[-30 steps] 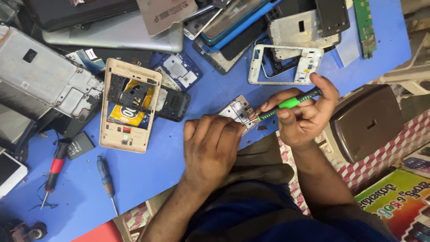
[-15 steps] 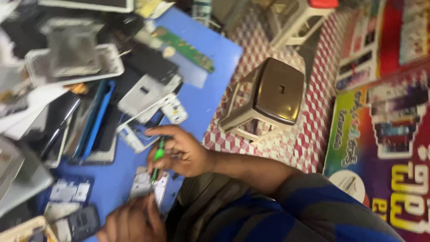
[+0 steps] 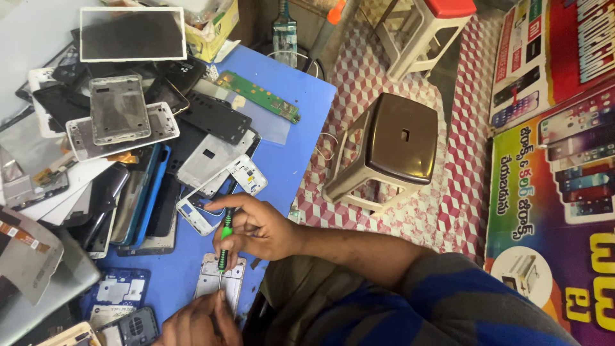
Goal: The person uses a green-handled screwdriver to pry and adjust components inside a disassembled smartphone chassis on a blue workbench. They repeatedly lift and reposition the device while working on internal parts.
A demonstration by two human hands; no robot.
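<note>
Screwdriver (image 3: 223, 247), slim with a green and black handle, is pinched upright between thumb and fingers of the right hand (image 3: 256, 227). Just below that grip, its tip meets a pale phone frame (image 3: 220, 282) on the blue table (image 3: 301, 122), steadied by the left hand (image 3: 195, 323).

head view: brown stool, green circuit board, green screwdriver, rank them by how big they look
1. brown stool, by far the largest.
2. green circuit board, a long thin strip at the table's far side.
3. green screwdriver, held upright in the right hand; about as long as the board but thinner, and nearer the camera, so this order is unsure.
</note>
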